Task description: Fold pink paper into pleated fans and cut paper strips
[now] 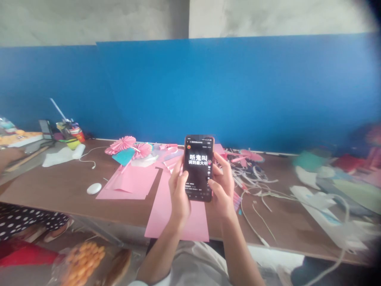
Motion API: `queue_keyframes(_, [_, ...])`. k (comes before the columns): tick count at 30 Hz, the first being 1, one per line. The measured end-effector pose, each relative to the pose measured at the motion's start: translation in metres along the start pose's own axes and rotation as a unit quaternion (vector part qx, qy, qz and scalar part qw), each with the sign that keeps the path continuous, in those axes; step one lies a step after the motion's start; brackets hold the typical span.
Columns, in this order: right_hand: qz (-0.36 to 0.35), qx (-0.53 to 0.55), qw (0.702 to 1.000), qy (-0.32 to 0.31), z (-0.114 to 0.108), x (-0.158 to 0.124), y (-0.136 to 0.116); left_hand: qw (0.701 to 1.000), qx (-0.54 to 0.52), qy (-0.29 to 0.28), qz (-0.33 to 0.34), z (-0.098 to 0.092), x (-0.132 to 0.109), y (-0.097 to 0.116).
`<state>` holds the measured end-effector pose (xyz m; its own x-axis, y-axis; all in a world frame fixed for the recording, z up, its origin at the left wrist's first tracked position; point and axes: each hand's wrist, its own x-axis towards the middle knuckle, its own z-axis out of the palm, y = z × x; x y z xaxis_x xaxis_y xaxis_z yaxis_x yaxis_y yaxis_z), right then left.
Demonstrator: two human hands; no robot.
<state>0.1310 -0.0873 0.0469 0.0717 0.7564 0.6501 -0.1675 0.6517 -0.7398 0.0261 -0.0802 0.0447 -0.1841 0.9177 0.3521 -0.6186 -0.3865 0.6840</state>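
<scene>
Both hands hold a smartphone [198, 178] upright above the table, its dark screen facing me with large white characters on it. My left hand [179, 192] is wrapped round the left edge, thumb at the screen's side. Around the right edge closes my right hand [222, 188], its thumb over the lower right of the screen. Beneath the phone lies a pink paper sheet [166, 214] that reaches over the table's front edge. More pink paper [131, 182] lies to the left, beside folded pink paper fans [125, 145] and a teal piece [123, 157].
A brown table [119, 214] runs across, backed by a blue panel [190, 91]. White strips and cables [256, 178] tangle at right. A white round object [94, 188] and a cup of tools [77, 133] stand left. Another person's arm [12, 157] is at far left.
</scene>
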Motion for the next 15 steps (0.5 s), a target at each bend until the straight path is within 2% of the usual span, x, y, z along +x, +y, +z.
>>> queue_keyframes(15, [-0.011,-0.025,0.999,-0.025,-0.0062,0.0008,0.0006,1.0,0.0,0.024,0.001,-0.0005,0.0009,-0.0029])
